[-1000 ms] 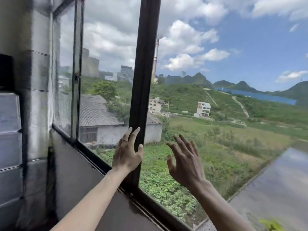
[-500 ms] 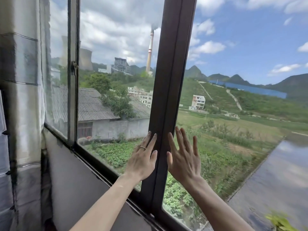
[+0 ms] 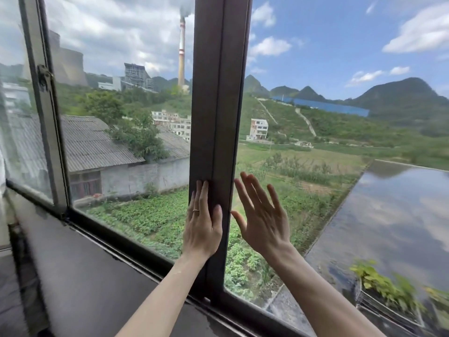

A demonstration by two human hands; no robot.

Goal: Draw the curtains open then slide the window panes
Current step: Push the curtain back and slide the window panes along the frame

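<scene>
Window pane (image 3: 131, 132) mid-slide, seen from the head camera. Its dark upright stile (image 3: 217, 122) now stands near the middle of the view, further right than half a second ago and much further than a second ago, when it sat left of centre; part of that shift may come from the camera turning, so how far the pane itself has travelled is not certain. The left hand (image 3: 202, 226) lies flat on the near face of the stile, fingers (image 3: 203, 190) straight and close together, thumb along the right edge, a ring (image 3: 195, 211) on one finger; it presses rather than grips. The right hand (image 3: 264, 222) is spread wide, palm toward the opening just right of the stile, holding nothing; whether its thumb touches the frame edge cannot be told. A second ago this hand was well apart from the stile; it is now just beside it. A second frame member with a latch (image 3: 43, 75) stands at far left, above the dark sill (image 3: 97, 276). Of the curtain (image 3: 2, 166), only a pale strip shows at the extreme left edge, apparently already drawn back. Judged step: pushing the pane rightward along its track, travel still remaining.
</scene>
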